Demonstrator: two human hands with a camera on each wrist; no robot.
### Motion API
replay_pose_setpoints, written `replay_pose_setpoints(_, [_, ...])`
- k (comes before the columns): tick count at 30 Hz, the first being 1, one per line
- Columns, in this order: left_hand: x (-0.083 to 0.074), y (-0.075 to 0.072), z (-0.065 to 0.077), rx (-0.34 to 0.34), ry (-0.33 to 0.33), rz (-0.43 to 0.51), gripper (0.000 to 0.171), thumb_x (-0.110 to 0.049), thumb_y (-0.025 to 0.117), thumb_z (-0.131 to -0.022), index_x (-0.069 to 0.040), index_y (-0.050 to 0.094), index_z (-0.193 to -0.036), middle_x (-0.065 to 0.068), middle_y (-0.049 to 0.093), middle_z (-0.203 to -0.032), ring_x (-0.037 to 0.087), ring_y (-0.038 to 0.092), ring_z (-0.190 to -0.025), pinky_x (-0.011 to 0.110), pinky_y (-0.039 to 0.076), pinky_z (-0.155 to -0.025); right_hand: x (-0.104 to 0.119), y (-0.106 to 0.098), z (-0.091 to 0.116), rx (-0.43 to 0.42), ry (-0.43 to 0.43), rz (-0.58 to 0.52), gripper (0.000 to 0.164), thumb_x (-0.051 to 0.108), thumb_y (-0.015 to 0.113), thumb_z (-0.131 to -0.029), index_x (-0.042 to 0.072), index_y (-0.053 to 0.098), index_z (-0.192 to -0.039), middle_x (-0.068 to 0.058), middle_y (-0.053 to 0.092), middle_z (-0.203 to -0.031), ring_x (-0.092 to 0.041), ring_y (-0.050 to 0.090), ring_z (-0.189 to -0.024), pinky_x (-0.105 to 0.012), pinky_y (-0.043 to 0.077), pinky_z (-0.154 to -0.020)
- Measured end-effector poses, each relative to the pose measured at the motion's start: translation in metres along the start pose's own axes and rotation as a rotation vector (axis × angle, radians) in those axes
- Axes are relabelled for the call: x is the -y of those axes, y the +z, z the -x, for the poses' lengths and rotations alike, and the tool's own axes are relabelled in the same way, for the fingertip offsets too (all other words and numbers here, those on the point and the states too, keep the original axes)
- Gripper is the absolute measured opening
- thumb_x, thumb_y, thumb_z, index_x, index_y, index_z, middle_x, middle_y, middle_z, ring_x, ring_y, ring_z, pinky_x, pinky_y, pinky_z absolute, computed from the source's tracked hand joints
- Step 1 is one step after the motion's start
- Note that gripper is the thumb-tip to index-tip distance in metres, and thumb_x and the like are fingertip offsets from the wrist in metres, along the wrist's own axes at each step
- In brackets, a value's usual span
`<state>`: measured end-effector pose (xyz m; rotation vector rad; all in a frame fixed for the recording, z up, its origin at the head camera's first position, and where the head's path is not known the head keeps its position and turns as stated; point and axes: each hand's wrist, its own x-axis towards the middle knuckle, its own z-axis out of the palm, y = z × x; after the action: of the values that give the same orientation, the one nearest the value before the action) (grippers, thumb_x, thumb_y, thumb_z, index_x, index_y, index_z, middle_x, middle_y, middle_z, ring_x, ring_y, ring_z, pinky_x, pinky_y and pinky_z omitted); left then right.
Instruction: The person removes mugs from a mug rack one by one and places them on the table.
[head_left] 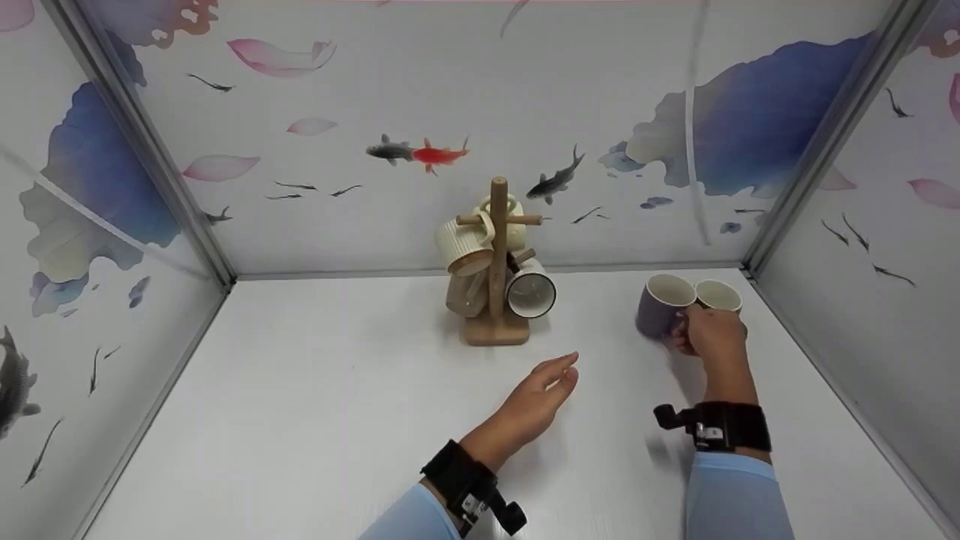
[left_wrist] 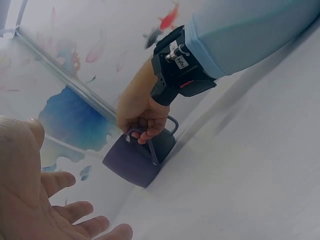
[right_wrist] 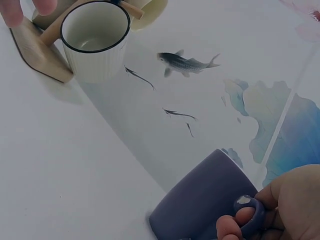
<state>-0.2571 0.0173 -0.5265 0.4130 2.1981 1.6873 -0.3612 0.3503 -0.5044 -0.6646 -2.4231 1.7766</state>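
Head view shows a purple mug [head_left: 657, 309] at the far right of the table [head_left: 300, 412], directly to the left of the right hand [head_left: 715, 335], whose grip is curled tight around its handle [right_wrist: 258, 218]. The mug's long axis looks close to upright, mouth up. A wooden mug rack [head_left: 498, 289] stands well apart to the left, so the line from mug to rack runs leftward across the back of the table. The left hand [head_left: 534, 401] is the nearer of the two to the rack, its grip empty, fingers extended.

Just beside the purple mug, a second mug [head_left: 718, 293] is largely masked by the right hand, its shape mostly lost. Whether the purple mug's base touches the table cannot be told. The right wrist view crops the purple mug at the bottom edge and the rack at the top; a cream mug [head_left: 514, 234] hangs partly hidden behind the rack's post.
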Motion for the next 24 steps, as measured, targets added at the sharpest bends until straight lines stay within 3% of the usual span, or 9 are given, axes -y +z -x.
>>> replay_pose_setpoints(7, [-0.001,0.0,0.001,-0.01,-0.02,0.012,0.065,-0.065,0.043,-0.118,-0.029,0.052,-0.172,0.005,0.048,-0.177,0.035,0.043,-0.168,0.063,0.035,-0.137,0.0,-0.006,0.002,-0.012,-0.04,0.177,0.049,0.039,0.049,-0.113,-0.002,0.077,-0.108,0.008,0.075,-0.067,-0.006,0.073,-0.063,-0.025,0.059,-0.06])
replay_pose_setpoints(10, [-0.001,-0.002,0.0,-0.024,-0.023,0.01,0.064,-0.064,0.043,-0.119,-0.028,0.053,-0.171,0.007,0.049,-0.176,0.035,0.047,-0.166,0.061,0.037,-0.137,0.001,-0.009,0.003,-0.087,-0.084,0.267,0.052,0.041,0.051,-0.111,-0.002,0.079,-0.109,0.006,0.076,-0.068,-0.01,0.069,-0.069,-0.027,0.053,-0.062])
replay_pose_setpoints(12, [-0.002,-0.003,0.0,-0.032,-0.018,0.014,0.063,-0.062,0.044,-0.119,-0.027,0.053,-0.171,0.008,0.051,-0.175,0.035,0.048,-0.164,0.061,0.038,-0.136,0.002,-0.009,0.005,-0.158,-0.107,0.298,0.051,0.041,0.053,-0.11,0.0,0.081,-0.112,0.002,0.08,-0.079,-0.017,0.068,-0.078,-0.029,0.05,-0.064])
replay_pose_setpoints(17, [-0.002,-0.008,-0.002,-0.053,-0.026,0.05,0.062,-0.059,0.044,-0.12,-0.025,0.053,-0.171,0.009,0.051,-0.176,0.034,0.048,-0.164,0.06,0.039,-0.136,0.012,-0.004,0.014,-0.293,-0.164,0.232,0.048,0.041,0.055,-0.111,0.003,0.08,-0.121,-0.016,0.077,-0.121,-0.026,0.066,-0.105,-0.026,0.051,-0.073])
replay_pose_setpoints(21, [-0.003,-0.012,-0.003,-0.062,-0.032,0.095,0.062,-0.059,0.045,-0.12,-0.025,0.053,-0.171,0.009,0.048,-0.177,0.034,0.048,-0.165,0.059,0.043,-0.134,0.023,0.001,0.022,-0.362,-0.207,0.157,0.044,0.043,0.058,-0.111,0.005,0.08,-0.117,-0.012,0.077,-0.116,-0.018,0.066,-0.099,-0.023,0.051,-0.075])
replay_pose_setpoints(24, [-0.004,-0.015,-0.003,-0.082,-0.034,0.122,0.061,-0.059,0.046,-0.12,-0.025,0.055,-0.169,0.01,0.049,-0.176,0.034,0.052,-0.161,0.056,0.048,-0.13,0.03,0.006,0.027,-0.35,-0.232,0.116,0.042,0.044,0.059,-0.111,0.007,0.08,-0.113,-0.005,0.074,-0.104,-0.011,0.065,-0.087,-0.022,0.054,-0.071])
